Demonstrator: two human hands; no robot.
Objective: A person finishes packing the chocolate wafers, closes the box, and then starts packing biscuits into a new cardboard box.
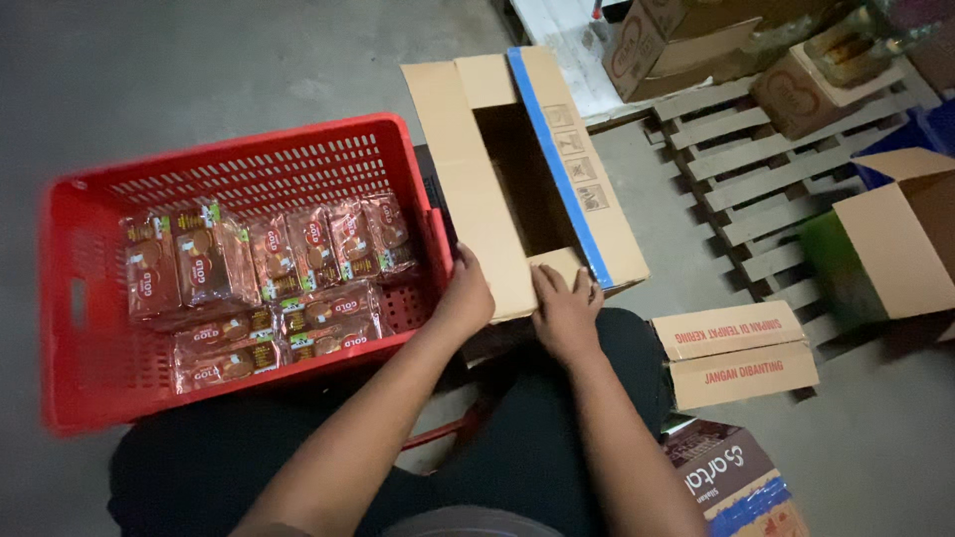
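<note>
Both hands rest flat, fingers spread, on the near flaps of the open cardboard box (517, 199) at 12 o'clock: left hand (465, 295), right hand (565, 310), steadying it, gripping nothing. Red crate (90, 328) at 10 o'clock holds wrapped snack packs (269, 278) in rows, within reach.

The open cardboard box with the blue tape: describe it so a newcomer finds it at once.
Start at the red crate on the floor; the open cardboard box sits against its right side. Both hands, left hand and right hand, rest on its near flaps. Unlike the other cartons, it carries a blue tape strip.
</note>
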